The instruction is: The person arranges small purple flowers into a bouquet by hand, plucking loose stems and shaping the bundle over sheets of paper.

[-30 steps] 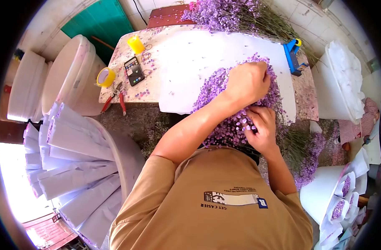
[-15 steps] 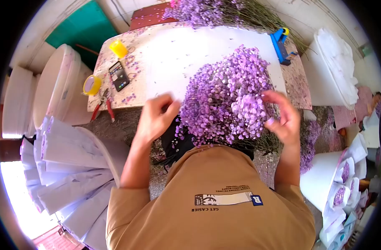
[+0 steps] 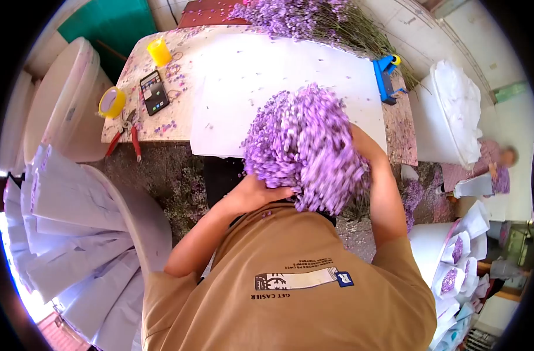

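Observation:
A thick bunch of small purple flowers (image 3: 305,149) sits between my hands at the table's near edge, its right part smeared by motion. My left hand (image 3: 254,194) grips the bunch low on its near left side. The thumb lies along the blossoms, while the other fingers are mostly hidden under them. Around the far right side curls my right hand (image 3: 363,143), holding the bunch with its fingers hidden behind the blossoms. Beyond the bunch, a large white sheet of paper (image 3: 232,88) lies flat on the table (image 3: 129,82). The stems are largely out of sight.
Left on the table are a phone (image 3: 154,93), tape rolls (image 3: 112,102) and red-handled pruners (image 3: 126,136). A blue tape dispenser (image 3: 385,79) stands right; more flowers (image 3: 296,17) lie behind. Bins with paper-wrapped bunches (image 3: 85,205) (image 3: 454,263) flank me. Another person (image 3: 483,161) is at right.
Both hands, earlier apart from each other beside the bunch with curled fingers, have closed in on it. The left moved right and down, the right behind the blossoms. The bunch has shifted slightly left.

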Tool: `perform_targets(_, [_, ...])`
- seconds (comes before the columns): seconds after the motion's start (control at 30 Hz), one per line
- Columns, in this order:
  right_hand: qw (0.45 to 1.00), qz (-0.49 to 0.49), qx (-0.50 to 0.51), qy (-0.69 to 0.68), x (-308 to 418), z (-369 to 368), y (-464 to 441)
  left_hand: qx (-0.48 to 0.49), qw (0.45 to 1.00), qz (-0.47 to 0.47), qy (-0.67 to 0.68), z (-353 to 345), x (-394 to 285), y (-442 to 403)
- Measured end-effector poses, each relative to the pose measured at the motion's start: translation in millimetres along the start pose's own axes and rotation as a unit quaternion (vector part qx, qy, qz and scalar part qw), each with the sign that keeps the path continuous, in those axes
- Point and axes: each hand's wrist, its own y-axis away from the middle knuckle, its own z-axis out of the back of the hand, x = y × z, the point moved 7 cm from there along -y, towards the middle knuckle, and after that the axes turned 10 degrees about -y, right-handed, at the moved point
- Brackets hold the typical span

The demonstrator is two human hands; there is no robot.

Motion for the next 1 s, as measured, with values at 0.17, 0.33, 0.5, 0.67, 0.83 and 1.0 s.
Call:
perform_targets(0.17, [0.993, 0.014, -0.007, -0.115, 8.7, 13.3, 63.8, 0.128, 0.985, -0.012, -0.116, -41.5, -27.9, 2.2])
perform_targets(0.33, [0.943, -0.029, -0.240, -0.227, -27.7, 31.8, 120.6, 0.230, 0.929, -0.098, -0.273, -43.9, -36.8, 13.4])
perform_targets(0.5, [0.934, -0.020, -0.268, -0.236, -53.1, 31.8, 139.8, 0.045, 0.960, -0.026, -0.275, 2.7, -88.2, -2.4])
perform_targets(0.67, [0.932, -0.006, -0.270, -0.240, -67.5, 26.1, 145.4, -0.015, 0.968, -0.127, -0.216, -21.6, -136.9, -19.5])
perform_targets(0.83, [0.931, 0.008, -0.269, -0.248, -80.7, 24.6, 147.8, -0.072, 0.921, -0.185, -0.336, -44.4, -133.3, -30.4])
perform_targets(1.0, [0.926, 0.014, -0.276, -0.257, -86.8, 23.6, 149.5, -0.055, 0.975, -0.098, -0.194, -33.7, -112.4, -37.5])
